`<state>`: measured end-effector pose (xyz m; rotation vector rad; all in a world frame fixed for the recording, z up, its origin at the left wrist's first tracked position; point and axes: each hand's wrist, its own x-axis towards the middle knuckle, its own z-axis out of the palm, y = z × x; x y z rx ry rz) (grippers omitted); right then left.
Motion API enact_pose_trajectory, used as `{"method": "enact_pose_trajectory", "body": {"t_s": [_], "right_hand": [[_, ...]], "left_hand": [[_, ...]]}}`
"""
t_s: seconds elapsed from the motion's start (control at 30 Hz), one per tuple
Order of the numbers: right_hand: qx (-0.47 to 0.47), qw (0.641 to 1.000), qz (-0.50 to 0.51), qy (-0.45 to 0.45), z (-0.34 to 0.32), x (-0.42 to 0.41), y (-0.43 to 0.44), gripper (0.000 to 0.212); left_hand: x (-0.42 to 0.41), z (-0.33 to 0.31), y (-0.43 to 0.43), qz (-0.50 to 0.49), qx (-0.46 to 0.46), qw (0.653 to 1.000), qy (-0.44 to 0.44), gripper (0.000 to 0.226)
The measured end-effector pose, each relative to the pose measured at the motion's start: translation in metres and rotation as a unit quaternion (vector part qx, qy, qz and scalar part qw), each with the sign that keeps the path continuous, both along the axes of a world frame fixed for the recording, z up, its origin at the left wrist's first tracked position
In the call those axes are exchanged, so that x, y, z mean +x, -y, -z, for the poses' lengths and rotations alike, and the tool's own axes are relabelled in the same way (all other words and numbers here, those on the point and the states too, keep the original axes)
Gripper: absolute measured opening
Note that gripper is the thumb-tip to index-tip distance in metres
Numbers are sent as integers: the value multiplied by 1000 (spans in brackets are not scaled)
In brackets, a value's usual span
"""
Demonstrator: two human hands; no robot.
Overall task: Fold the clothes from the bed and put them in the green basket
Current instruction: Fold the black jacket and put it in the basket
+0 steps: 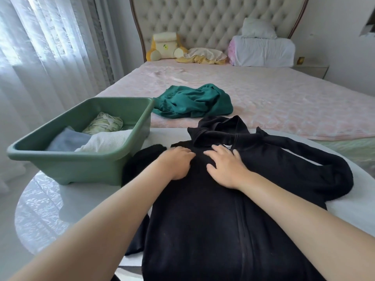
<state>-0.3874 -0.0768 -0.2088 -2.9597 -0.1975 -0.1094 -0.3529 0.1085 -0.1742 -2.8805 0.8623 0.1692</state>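
While both hands rest on the chest of a black zip jacket (203,220) spread front-up across the middle of the white desk (50,209), the job is at the smoothing stage. The right hand (225,167) lies flat with fingers spread. The left hand (176,163), just beside it, has its fingers bent down into the cloth, and whether they pinch a fold cannot be told. The step would likely go best by pressing the front flat outward from the zip, then bringing each sleeve in across the body before doubling the hem up toward the collar. The right sleeve loops wide toward the desk's right edge and needs straightening first. Counted: one jacket in hand and one crumpled teal garment (192,102) near the foot edge of the bed (284,98). One green basket (71,167) stands at the desk's far left edge, holding three folded pieces, floral, blue and white.
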Motion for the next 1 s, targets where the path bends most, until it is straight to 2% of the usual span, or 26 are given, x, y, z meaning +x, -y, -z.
{"method": "enact_pose_trajectory", "body": {"t_s": [0.1,0.2,0.27,0.33,0.4,0.43,0.5,0.57,0.63,0.77,0.83,0.93,1.0], "right_hand": [[-32,994,40,-95,5,-2,12,68],[-16,988,15,-156,0,-5,15,75],[-42,987,-7,-153,-5,-6,12,76],[-60,989,-22,-137,-7,-6,10,73],[-46,995,-26,-90,-9,1,13,65],[-25,998,-22,-58,-11,6,16,58],[27,1000,-7,11,-18,21,28,42],[84,994,13,71,-23,38,44,27],[118,988,34,96,-24,54,60,21],[160,980,53,108,-20,87,86,24],[187,974,63,108,-20,102,97,32],[155,983,61,76,-19,119,112,54],[137,987,59,53,-14,129,118,59]], "left_hand": [[-2,8,-8,-185,21,967,-173,75],[4,-8,-11,-231,30,950,-208,87],[9,-17,-6,-219,49,960,-170,76],[15,-19,-4,-194,78,974,-85,57],[22,-15,1,-174,80,982,-2,49],[26,-13,5,-165,50,985,25,46],[36,-13,18,-140,-65,987,43,34],[49,-16,35,-109,-181,977,39,19],[66,-18,51,-85,-241,965,52,18],[106,-12,81,-58,-270,958,74,26],[124,-8,95,-69,-269,958,67,31],[146,2,110,-108,-279,953,48,37],[157,9,113,-142,-281,949,28,41]]}}
